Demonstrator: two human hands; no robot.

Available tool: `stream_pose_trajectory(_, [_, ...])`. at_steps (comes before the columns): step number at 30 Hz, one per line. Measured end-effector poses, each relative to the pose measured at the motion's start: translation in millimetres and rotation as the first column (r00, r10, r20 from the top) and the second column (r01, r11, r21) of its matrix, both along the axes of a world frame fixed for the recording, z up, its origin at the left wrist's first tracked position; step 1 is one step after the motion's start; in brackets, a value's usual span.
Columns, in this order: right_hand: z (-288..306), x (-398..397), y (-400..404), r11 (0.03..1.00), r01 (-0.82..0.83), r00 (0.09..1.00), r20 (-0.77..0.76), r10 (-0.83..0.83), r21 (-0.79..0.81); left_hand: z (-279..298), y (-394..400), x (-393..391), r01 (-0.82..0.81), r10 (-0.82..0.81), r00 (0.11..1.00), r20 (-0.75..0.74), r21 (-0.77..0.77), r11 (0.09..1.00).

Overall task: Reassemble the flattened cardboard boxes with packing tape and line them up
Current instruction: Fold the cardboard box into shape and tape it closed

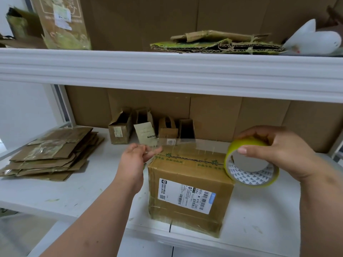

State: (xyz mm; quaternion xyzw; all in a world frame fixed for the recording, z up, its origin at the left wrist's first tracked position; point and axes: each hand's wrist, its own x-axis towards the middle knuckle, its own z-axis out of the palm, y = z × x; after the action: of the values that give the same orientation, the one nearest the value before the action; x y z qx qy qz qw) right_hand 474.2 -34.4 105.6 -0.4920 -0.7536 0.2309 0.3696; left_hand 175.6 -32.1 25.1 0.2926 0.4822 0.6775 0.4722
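A brown cardboard box (187, 191) with a white shipping label stands on the white shelf (78, 190), its top flaps closed. My right hand (274, 151) grips a roll of clear packing tape (250, 164) with a yellow-green rim, held at the box's right top edge. A strip of clear tape (193, 143) stretches from the roll leftward above the box top. My left hand (137, 154) pinches the strip's free end past the box's left top corner. Several small assembled boxes (152, 128) stand in a row at the back of the shelf.
A stack of flattened cardboard boxes (50, 154) lies on the shelf's left side. The upper shelf (167, 71) carries more flattened cardboard (217, 42), a leaning carton (63, 21) and a white object (313, 38) at the right. Cardboard sheets line the back wall.
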Motion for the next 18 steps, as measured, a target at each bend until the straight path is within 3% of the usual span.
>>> stream_pose_trajectory(6, [-8, 16, -1, 0.999, 0.021, 0.998, 0.058, -0.019, -0.045, -2, 4, 0, -0.016, 0.017, 0.999, 0.042, -0.016, 1.0])
stream_pose_trajectory(12, [-29, 22, 0, 0.983, 0.019, 0.998, -0.058, -0.03, -0.182, -2, 3, 3, -0.019, 0.018, 0.991, 0.132, 0.006, 1.0])
stream_pose_trajectory(18, [-42, 26, 4, 0.979, 0.055, 0.998, -0.007, -0.058, -0.198, -2, 4, 7, -0.026, 0.027, 0.991, 0.13, -0.004, 1.0])
